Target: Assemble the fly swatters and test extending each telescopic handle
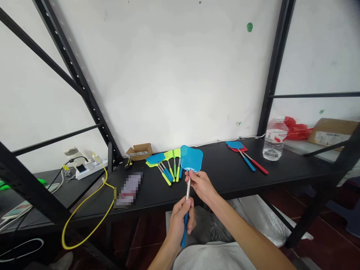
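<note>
forearms [236,223], two, bare, rising from the near side toward the front edge of a counter [216,161]. left hand [178,215]: wrapped round the grip of a blue fly swatter [191,158], the grip's end showing below the fist. right hand [201,184]: finger and thumb pinching the silver shaft just under the head. hands close, not touching, bare shaft between; perforated head seen before the counter's middle.

wall [182,75]: white, some green spots, behind the counter's back edge.

frame [74,69]: black metal, uprights toward left and right ends.

counter: black, long.

fan of swatters [169,154]: left of middle, heads in blue and yellow-green toward the back edge, grips in blue, green and yellow-green toward the front edge.

crossed pair: toward the right end; blue swatter [234,144], its head lying over that of a red swatter [260,166].

bottle [274,144]: clear, red-and-white label, upright near the right end.

flat item [129,189]: near the front edge at left; pixelated, cannot be identified.

box [140,152]: small, brown cardboard, left part of the back edge.

oddment [128,162]: black and yellow, just beside the box; too small to tell.
</note>
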A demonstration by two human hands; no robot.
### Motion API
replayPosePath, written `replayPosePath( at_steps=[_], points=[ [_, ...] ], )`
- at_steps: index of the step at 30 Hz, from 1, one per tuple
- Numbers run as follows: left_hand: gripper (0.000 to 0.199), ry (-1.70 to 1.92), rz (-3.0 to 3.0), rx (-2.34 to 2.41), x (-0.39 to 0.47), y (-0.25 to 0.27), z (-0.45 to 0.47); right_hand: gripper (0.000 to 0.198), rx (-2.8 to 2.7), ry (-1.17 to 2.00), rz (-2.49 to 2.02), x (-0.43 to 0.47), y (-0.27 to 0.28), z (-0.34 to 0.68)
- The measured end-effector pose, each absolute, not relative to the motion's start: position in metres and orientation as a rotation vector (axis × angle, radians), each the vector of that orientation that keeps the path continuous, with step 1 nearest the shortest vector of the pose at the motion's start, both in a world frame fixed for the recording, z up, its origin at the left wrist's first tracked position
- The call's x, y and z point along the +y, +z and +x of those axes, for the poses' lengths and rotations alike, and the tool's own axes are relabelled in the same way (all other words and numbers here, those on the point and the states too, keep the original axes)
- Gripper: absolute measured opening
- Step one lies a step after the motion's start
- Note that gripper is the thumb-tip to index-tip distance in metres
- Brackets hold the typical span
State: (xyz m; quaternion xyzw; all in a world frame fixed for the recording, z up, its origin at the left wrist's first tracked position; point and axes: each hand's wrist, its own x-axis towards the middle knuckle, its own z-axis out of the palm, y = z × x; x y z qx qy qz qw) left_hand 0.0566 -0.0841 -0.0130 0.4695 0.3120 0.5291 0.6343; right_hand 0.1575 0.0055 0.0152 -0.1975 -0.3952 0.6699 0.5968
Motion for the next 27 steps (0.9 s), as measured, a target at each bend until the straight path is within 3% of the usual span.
replayPosePath(
  at_steps=[4, 12, 22, 27],
  points=[
    [0.032, 1.196, 1.048, 0.653, -0.083, -0.011, 0.056, 0.030, -0.893, 1.508, -0.451, 0.006, 0.018, 0.154],
    [0.035, 1.252, 1.473, 1.225, -0.093, -0.002, 0.053, 0.033, -0.948, 1.319, -0.607, 0.013, 0.014, 0.159],
    [0.034, 1.057, 1.335, 0.871, -0.094, -0.006, 0.061, 0.030, -0.815, 1.220, -0.496, 0.055, 0.065, 0.212],
    [0.035, 1.012, 1.264, 0.824, -0.098, -0.008, 0.063, 0.025, -0.879, 1.364, -0.511, 0.051, 0.075, 0.230]
  ],
)
